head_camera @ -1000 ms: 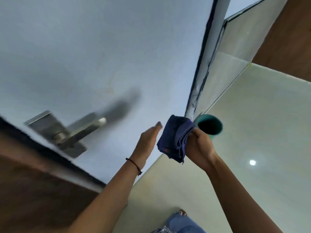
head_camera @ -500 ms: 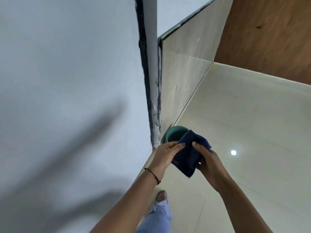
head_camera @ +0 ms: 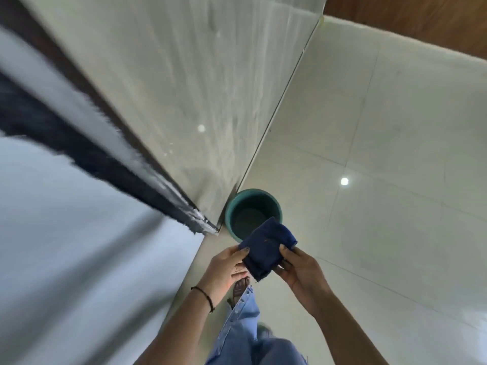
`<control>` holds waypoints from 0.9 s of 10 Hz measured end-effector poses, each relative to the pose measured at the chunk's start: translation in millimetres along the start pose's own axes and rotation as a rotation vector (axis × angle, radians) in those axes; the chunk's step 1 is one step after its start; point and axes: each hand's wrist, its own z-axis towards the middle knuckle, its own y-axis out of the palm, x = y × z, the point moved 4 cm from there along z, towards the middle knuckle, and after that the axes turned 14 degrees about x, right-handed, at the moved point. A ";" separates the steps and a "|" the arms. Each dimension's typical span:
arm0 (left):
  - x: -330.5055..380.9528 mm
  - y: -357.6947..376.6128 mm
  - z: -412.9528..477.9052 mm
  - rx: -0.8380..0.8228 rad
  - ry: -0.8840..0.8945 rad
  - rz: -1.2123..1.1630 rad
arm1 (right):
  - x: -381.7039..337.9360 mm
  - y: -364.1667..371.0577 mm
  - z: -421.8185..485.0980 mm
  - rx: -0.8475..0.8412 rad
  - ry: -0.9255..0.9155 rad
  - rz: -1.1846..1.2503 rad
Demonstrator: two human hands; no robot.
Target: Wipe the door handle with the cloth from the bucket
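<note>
Head view: the gaze has swung down from the door to the tiled floor (head_camera: 395, 154). Left hand (head_camera: 225, 270) and right hand (head_camera: 300, 270) both pinch the folded navy cloth (head_camera: 266, 248) above the teal bucket (head_camera: 238, 204) standing where wall meets floor. The door handle is out of view; wiping looks finished.

Looks like an indoor hallway or entry in a home or flat: glossy cream floor tiles (head_camera: 395, 143) catching ceiling lights, matching tiled wall (head_camera: 200, 75), a pale painted door (head_camera: 66, 246) with dark edge, wood panelling (head_camera: 421, 17) beyond, and a teal bucket (head_camera: 232, 206) in the corner
</note>
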 end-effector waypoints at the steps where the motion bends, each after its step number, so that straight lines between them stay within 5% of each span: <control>1: -13.2 16.4 82.2 0.118 -0.060 0.003 | 11.4 8.6 91.9 0.143 0.053 -0.060; 4: -81.4 55.0 373.7 0.371 -0.113 -0.163 | 110.5 8.5 400.5 0.354 0.117 -0.116; 6: -137.0 49.2 540.5 0.622 -0.122 0.135 | 183.5 1.8 572.5 0.467 0.161 -0.401; 9: -180.8 49.2 599.2 0.697 -0.265 0.059 | 209.9 -1.9 620.0 0.473 0.324 -0.543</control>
